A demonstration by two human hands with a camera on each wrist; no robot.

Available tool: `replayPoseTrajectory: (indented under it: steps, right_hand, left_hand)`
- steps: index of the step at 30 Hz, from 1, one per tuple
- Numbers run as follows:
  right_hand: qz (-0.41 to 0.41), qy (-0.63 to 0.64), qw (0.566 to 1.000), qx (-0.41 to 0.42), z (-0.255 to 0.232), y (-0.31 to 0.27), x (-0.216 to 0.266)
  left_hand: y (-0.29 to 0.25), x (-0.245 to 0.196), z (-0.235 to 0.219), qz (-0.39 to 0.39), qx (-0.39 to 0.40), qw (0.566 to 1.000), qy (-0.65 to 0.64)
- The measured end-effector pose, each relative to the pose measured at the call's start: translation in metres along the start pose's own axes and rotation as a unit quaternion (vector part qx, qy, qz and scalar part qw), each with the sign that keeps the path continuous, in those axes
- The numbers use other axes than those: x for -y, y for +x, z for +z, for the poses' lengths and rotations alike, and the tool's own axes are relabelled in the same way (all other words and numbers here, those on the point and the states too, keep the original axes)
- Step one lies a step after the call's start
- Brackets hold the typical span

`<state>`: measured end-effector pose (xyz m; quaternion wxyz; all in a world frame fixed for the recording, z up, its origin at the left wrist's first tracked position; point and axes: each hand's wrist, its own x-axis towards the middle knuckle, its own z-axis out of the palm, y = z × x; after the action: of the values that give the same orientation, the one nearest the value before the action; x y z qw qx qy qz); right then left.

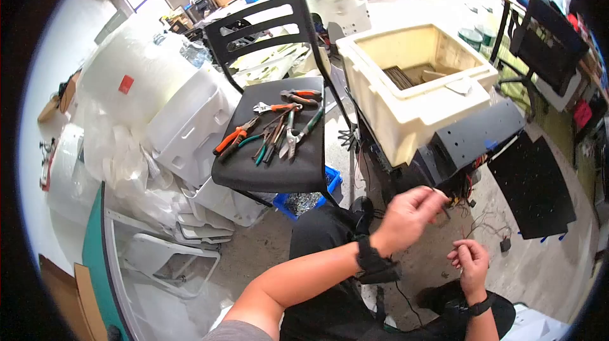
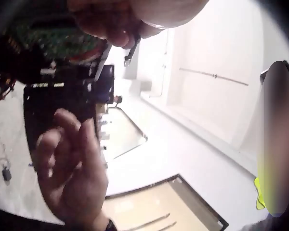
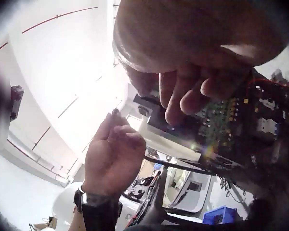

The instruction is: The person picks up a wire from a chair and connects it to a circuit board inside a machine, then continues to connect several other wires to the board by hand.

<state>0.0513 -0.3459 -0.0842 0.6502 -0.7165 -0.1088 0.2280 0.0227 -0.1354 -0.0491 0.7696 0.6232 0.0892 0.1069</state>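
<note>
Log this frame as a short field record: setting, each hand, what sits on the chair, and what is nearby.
setting: cluttered workshop floor, seen from a head camera
left hand: raised, fingers curled, pinching a thin dark wire
right hand: lower, fingers curled; what it pinches is too small to tell
chair: black seat carrying pliers and cutters with orange, green and red handles
cream bin: open-topped, beside the chair
black unit: under the bin, loose wires hanging out
blue crate: under the chair, partly hidden
</note>
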Motion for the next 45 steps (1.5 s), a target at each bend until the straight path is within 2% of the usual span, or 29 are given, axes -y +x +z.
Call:
replayPoseTrajectory:
  steps: [3,5,7,8,11,12,13,15,17,20,24,29,31,32,33,35,41,43,45]
  right_hand:
    - [-0.015,-0.039,0.999,0.026,0.019,-0.007,0.015]
    - [-0.014,-0.076,0.995,0.058,0.032,-0.009,0.019]
    - [-0.046,-0.138,0.984,0.100,0.043,-0.007,0.018]
    - [-0.072,-0.182,0.973,0.124,0.048,-0.005,0.021]
    - [-0.046,-0.175,0.971,0.157,0.061,0.000,0.019]
    - [-0.029,-0.164,0.973,0.159,0.062,0.003,0.011]
    - [-0.027,-0.167,0.973,0.160,0.064,0.005,0.009]
    - [0.009,-0.157,0.974,0.164,0.070,0.011,0.006]
    - [0.023,-0.165,0.972,0.166,0.074,0.016,0.003]
    - [0.050,-0.169,0.970,0.166,0.078,0.023,-0.002]
    - [0.066,-0.176,0.968,0.165,0.085,0.030,0.001]
    - [0.102,-0.184,0.965,0.158,0.095,0.030,0.003]
    - [0.095,-0.196,0.962,0.164,0.096,0.030,0.002]
    - [0.094,-0.197,0.962,0.163,0.098,0.030,0.003]
    - [0.088,-0.198,0.962,0.163,0.100,0.030,0.004]
    - [0.083,-0.200,0.963,0.162,0.104,0.029,0.005]
    - [0.075,-0.200,0.963,0.165,0.103,0.027,0.007]
    - [0.078,-0.190,0.965,0.161,0.103,0.025,0.011]
    - [0.083,-0.184,0.968,0.151,0.101,0.023,0.012]
  left_hand:
    - [0.003,-0.022,-0.055,0.078,-0.103,0.991,-0.045]
    - [0.006,-0.032,-0.097,0.089,-0.189,0.978,-0.012]
    - [0.014,-0.028,-0.148,0.109,-0.260,0.960,0.008]
    - [0.017,-0.028,-0.174,0.100,-0.307,0.943,0.078]
    - [0.023,-0.018,-0.260,0.079,-0.421,0.867,0.256]
    - [0.025,-0.013,-0.289,0.073,-0.458,0.826,0.321]
    - [0.025,-0.017,-0.304,0.066,-0.492,0.779,0.383]
    - [0.022,-0.025,-0.320,0.065,-0.508,0.746,0.425]
    - [0.023,-0.024,-0.334,0.036,-0.512,0.738,0.437]
    - [0.029,-0.019,-0.349,-0.073,-0.467,0.736,0.484]
    - [0.034,-0.018,-0.366,-0.134,-0.448,0.712,0.525]
    - [0.032,-0.011,-0.390,-0.103,-0.402,0.703,0.578]
    - [0.033,-0.015,-0.390,-0.072,-0.357,0.716,0.596]
    - [0.033,-0.016,-0.389,-0.066,-0.337,0.737,0.582]
    - [0.034,-0.018,-0.386,-0.065,-0.337,0.738,0.582]
    - [0.034,-0.022,-0.380,-0.122,-0.293,0.708,0.631]
    - [0.041,-0.025,-0.389,-0.138,-0.251,0.666,0.689]
    - [0.045,-0.024,-0.391,-0.147,-0.248,0.637,0.715]
    - [0.046,-0.024,-0.394,-0.147,-0.243,0.632,0.721]
